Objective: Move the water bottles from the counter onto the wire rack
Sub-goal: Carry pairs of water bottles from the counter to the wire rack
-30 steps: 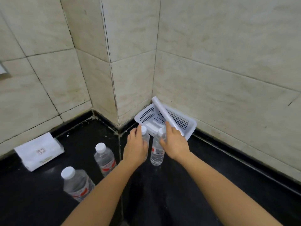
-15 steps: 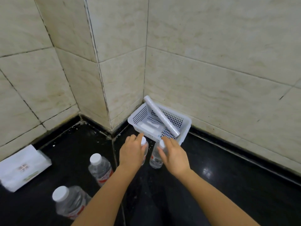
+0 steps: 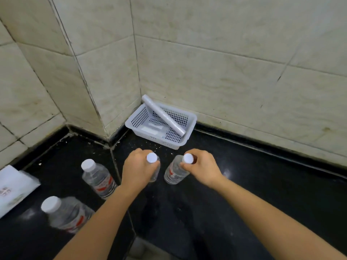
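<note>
Left hand point(image 3: 138, 168) grips left water bottle point(image 3: 155, 175) at neck; right hand point(image 3: 203, 168) grips right water bottle point(image 3: 175, 172) at neck, bottle tilted. Both low over counter point(image 3: 244, 194). Lift vertically, pinch below caps, prevent swing. Wire rack not in view.

Only bare, slender forearms point(image 3: 272, 218) show of the person, running unclothed to the left hand point(image 3: 138, 170) and right hand point(image 3: 203, 168).

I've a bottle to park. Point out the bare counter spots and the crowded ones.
Bare: glossy black counter right of the right hand, up to the tiled wall. Crowded: leftward, two standing clear plastic bottles and a white tissue pack; the corner holds a white perforated plastic basket.
</note>
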